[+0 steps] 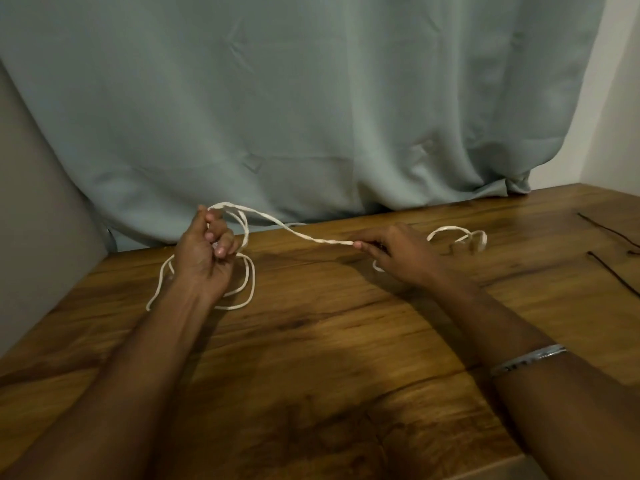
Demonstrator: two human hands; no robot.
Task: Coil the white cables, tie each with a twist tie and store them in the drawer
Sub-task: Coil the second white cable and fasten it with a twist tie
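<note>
1. Grey-green curtain behind, brown wooden worktop (311, 341) below.
2. Coiling step: left hand (204, 254) grips loops of thin white cable (298, 233); right hand (398, 254) fingers pinch its stretched length.
3. Next I'd guess: bring that length over into another loop.

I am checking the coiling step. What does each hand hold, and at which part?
Both hold the white cable. The left hand grips its gathered loops at their top; the right hand pinches the stretched strand in its fingers.
</note>
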